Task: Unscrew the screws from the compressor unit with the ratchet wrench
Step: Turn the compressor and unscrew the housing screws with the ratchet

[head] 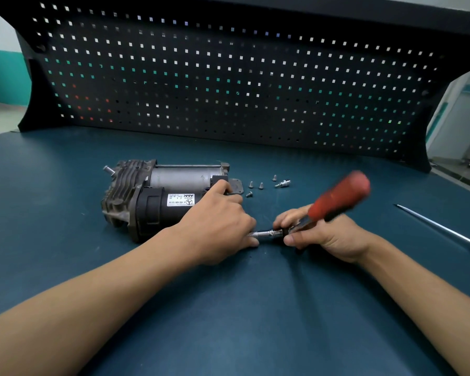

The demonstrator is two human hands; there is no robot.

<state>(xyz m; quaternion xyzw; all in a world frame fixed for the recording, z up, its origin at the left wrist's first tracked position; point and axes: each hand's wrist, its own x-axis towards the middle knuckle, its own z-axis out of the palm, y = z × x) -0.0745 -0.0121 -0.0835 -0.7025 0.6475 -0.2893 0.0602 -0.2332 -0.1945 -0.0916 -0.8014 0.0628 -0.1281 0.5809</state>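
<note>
body: one person, two arms in view | left hand (217,221): bare | right hand (329,237): bare, thumbnail cut short | left forearm (92,289): bare, uncovered to the frame edge | right forearm (423,289): likewise bare, uncovered to the frame edge

From my head, one wide-angle camera looks forward and down, close over the dark teal benchtop (55,185).

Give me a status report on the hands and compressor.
Left hand grips compressor end. Right hand holds wrench, extension toward compressor. Loose screws lie behind. Screwdriver off right, clear.
</note>
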